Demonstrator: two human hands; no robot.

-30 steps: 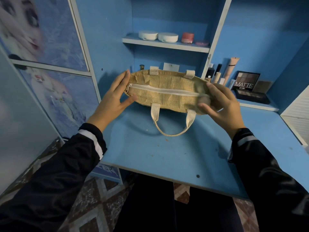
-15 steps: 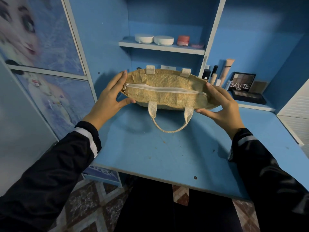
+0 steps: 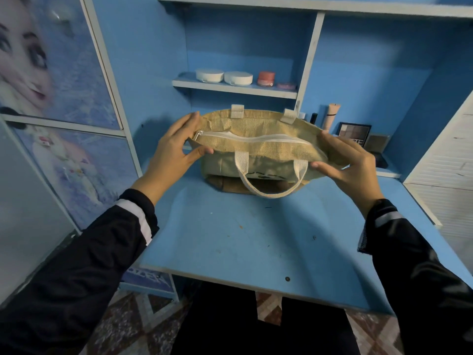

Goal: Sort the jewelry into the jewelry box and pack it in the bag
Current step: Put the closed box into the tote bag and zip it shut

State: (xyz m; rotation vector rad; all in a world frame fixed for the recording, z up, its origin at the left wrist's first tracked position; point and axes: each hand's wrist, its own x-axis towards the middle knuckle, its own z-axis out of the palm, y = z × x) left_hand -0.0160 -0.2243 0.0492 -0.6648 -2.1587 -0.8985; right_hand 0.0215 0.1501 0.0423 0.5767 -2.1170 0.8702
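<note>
Step in hand: We judge this to be the end of the packing step. The bag is being checked or squared up rather than filled.
Bag: The jute bag (image 3: 258, 147) stands upright at the back of the blue desk (image 3: 243, 239). Its base appears to rest on the surface, directly below the shelf (image 3: 230, 87).
Zipper: The white zipper (image 3: 256, 138) runs closed along the whole top. Its pull tab (image 3: 196, 135) is at the left end, just beside our left thumb.
Left hand: Our left hand (image 3: 170, 155) grasps the left end of the bag, with the thumb on the front face and the fingers extended behind the rim.
Right hand: Our right hand (image 3: 350, 165) grasps the right end, with the fingers laid over the top edge and the thumb pressed beneath it.
Front handle: The front handle (image 3: 268, 190) hangs loose down the front face and neither hand touches it.
Jewelry box: It is not visible. We assume it is inside the zipped bag, but we cannot confirm this from the view.
Surroundings: Two white compacts (image 3: 210, 75) sit on the shelf. An eyeshadow palette (image 3: 354, 134) leans near the bag's right end, behind our right hand.
Next move: We would let go of both ends evenly so the soft bag settles flat on its base. Alternatively, we would shift one hand to the handles to lift it.
Caution: Letting go unevenly could tip the bag toward the items standing near its right end.
</note>
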